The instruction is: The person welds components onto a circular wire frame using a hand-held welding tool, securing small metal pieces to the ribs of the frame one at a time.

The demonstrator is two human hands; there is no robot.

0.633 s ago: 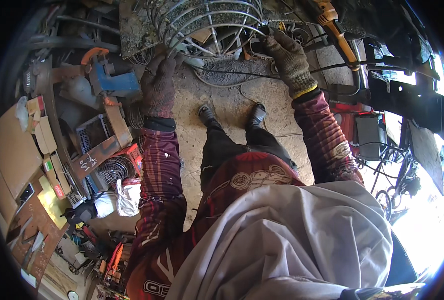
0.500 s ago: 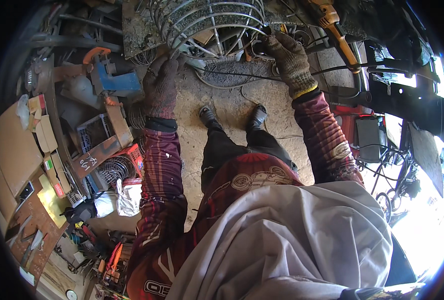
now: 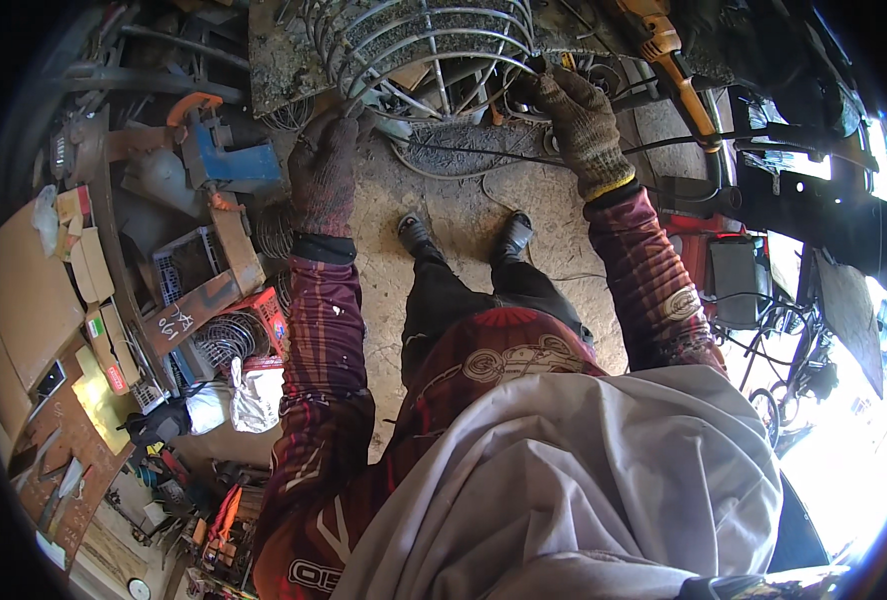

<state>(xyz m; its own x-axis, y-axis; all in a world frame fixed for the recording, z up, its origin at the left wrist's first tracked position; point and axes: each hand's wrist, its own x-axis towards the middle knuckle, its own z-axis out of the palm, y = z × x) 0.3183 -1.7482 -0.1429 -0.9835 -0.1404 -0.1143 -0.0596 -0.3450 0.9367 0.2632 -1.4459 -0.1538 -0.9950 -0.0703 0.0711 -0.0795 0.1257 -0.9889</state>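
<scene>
Wire cage held at its near rim by 2 gloved hands. The wire cage [image 3: 436, 50], a set of curved metal rings crossed by straight ribs, lies beyond and between the hands, and its far part is cut off by the upper edge of the view. Judged by its form, the main shaping is done: several rings and at least 2 ribs already stand together as a rounded, open body. Whether every crossing is firmly joined cannot be told at this distance, so the amount left, whether adjustment or fixing, remains uncertain. An orange power tool [image 3: 676, 75] lies unheld beyond and to the right of the right hand; a speckled flat sheet [image 3: 274, 70] lies beyond the left hand.

Pose: the 2 hands are well apart, with both arms reaching forward. The left hand [image 3: 326, 165] points away from the body, its fingers pinched on the rim's left end. The right hand [image 3: 586, 130] slants inward, its fingers closed on the rim's right end, the fingertips partly lost in shadow. Between the hands and the feet, a dark cable [image 3: 484, 149] crosses above the bare floor [image 3: 444, 195].
</scene>
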